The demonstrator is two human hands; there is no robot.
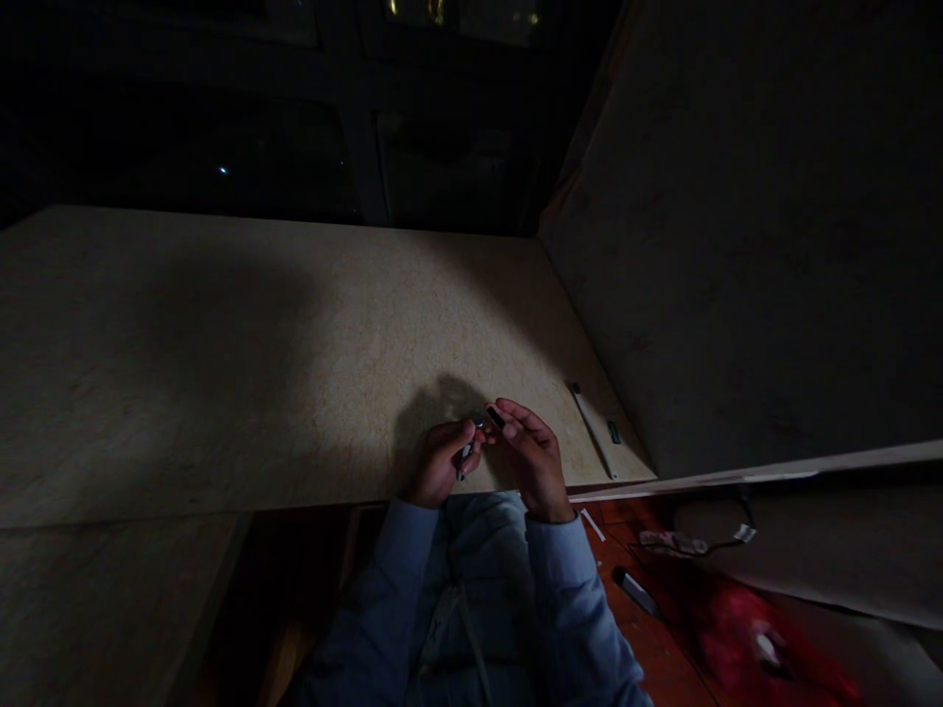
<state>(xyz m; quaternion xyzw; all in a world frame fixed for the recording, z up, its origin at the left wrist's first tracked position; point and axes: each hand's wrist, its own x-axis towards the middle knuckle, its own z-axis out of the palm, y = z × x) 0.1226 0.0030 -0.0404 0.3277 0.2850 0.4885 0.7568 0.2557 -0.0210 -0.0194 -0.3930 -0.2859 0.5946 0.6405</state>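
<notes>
Near the table's front edge, my left hand is closed on a small slim object with light and dark parts and a shiny end. Its exact kind is too dark to make out. Close beside it, my right hand pinches a short black piece between thumb and fingers. The two held pieces are near each other, with the fingertips almost meeting. To the right of my hands, a slim white stick with a dark tip lies on the table, beside a small dark green item.
A wall panel rises along the table's right side, and a dark window stands behind. Below right, on the reddish floor, are a grey and black object, a white strip, a cable and a red bag.
</notes>
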